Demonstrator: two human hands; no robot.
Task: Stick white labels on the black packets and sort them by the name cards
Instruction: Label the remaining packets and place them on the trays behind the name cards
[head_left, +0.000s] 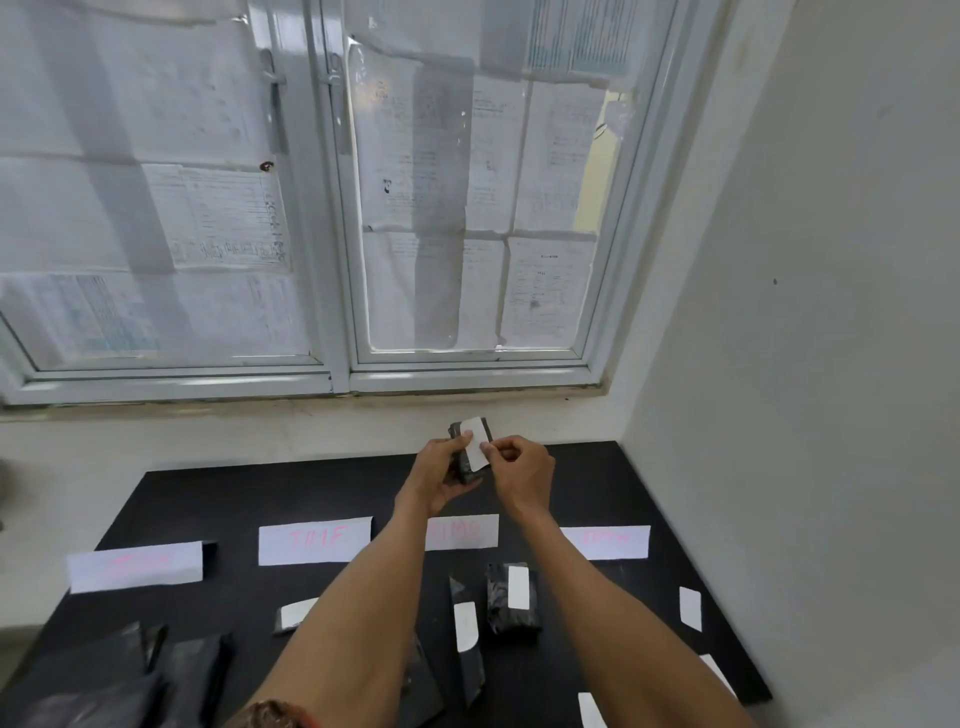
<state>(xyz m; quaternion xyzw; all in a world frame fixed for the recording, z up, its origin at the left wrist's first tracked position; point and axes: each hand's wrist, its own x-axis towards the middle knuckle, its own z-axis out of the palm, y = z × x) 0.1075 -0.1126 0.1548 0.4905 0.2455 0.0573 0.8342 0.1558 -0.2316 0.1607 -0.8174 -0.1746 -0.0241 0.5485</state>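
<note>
Nearest, unlabelled black packets (182, 670) are waiting on the desk (649, 467); labelled ones (511, 597) are lying below the name cards (314, 540); farther, left hand (441, 470) is gripping a packet (460, 457) while right hand (519, 470) is pinching a white label (475, 441) onto it

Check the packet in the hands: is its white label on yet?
Partly on: the label lies against the packet, right hand pinching its edge; whether it is stuck, cannot tell.

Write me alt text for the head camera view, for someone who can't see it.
A person's left hand holds up a black packet while the right hand presses a white label onto it, above a black table under a paper-covered window. Four white name cards with pink writing lie in a row, with labelled packets nearer the person.
</note>
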